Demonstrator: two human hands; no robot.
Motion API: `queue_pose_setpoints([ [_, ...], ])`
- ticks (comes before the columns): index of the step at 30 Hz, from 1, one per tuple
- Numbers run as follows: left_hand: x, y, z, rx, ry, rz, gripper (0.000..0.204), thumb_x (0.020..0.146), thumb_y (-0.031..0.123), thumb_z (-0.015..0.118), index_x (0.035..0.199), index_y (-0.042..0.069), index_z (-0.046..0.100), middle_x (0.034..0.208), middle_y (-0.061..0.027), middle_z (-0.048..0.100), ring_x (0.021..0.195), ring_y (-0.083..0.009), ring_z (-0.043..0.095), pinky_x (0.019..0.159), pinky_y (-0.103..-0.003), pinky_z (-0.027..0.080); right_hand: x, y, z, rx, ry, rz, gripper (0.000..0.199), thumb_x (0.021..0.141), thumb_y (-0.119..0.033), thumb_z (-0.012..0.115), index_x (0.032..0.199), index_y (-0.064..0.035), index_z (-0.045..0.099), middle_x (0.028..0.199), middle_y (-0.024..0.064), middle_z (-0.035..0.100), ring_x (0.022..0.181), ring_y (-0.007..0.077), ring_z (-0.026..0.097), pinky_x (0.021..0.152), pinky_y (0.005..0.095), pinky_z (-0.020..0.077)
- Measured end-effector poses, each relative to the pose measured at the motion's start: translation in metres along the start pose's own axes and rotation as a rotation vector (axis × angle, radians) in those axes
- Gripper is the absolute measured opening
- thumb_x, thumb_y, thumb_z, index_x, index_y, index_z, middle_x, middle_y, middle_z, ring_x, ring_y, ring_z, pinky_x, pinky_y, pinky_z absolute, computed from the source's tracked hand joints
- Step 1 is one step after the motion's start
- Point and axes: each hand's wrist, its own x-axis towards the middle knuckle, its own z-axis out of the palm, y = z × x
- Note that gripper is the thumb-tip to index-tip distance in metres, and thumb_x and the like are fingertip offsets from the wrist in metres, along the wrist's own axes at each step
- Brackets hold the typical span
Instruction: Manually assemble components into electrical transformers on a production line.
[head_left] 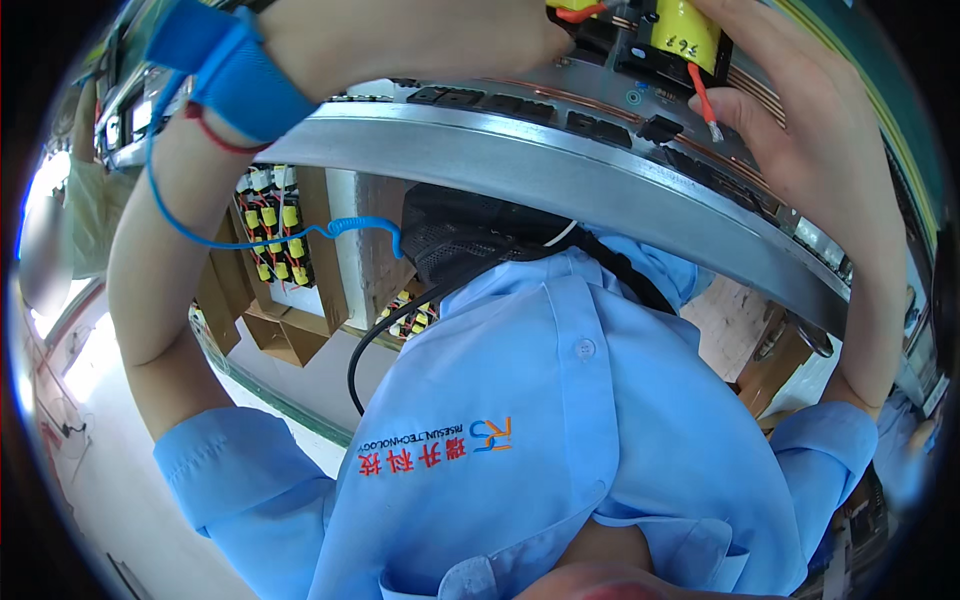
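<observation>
A yellow-wrapped transformer [682,30] on a black base stands at the top edge, over a dark board [590,78]. My right hand [810,115] is closed about its right side, the thumb bent in beside its red wire lead [703,95] with a bare silvery tip. Handwritten marks show on the yellow wrap. To the left, my left hand [480,38] reaches across the board toward a second red lead [580,14] by another yellow part, mostly cut off. Its fingers are hidden by the hand and the frame's edge. A blue wrist strap [245,85] circles my left wrist.
A metal rail [480,135] runs along the near side of the board. Black slotted parts [490,103] line it. The strap's coiled blue cord [350,225] hangs below. Several yellow transformers [275,230] sit in a cardboard box [320,240] at lower left. Another person [95,200] is at far left.
</observation>
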Motion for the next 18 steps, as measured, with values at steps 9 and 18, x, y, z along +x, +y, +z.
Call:
queue_pose_setpoints([
  [9, -0.015, 0.003, 0.014, -0.142, 0.143, -0.078, 0.045, 0.066, 0.015, 0.073, 0.104, -0.008, 0.061, 0.098, -0.0241, 0.064, 0.096, -0.0387, 0.063, 0.084, -0.042, 0.051, -0.008, -0.012, 0.013, 0.127, 0.024, 0.113, 0.062, 0.07, -0.006, 0.075, 0.127, 0.0023, 0.053, 0.112, 0.0218, 0.061, 0.1, 0.0373, 0.062, 0.083, 0.0413, 0.0507],
  [18, -0.009, -0.002, -0.009, -0.012, -0.003, -0.096, 0.022, 0.066, 0.006, 0.063, 0.08, -0.01, 0.064, 0.083, -0.0298, 0.064, 0.084, -0.0436, 0.064, 0.077, -0.046, 0.052, -0.011, 0.031, 0.026, 0.019, 0.166, -0.092, 0.06, 0.08, -0.004, 0.065, 0.139, -0.0072, 0.051, 0.138, 0.0147, 0.055, 0.124, 0.0309, 0.056, 0.105, 0.0373, 0.0431],
])
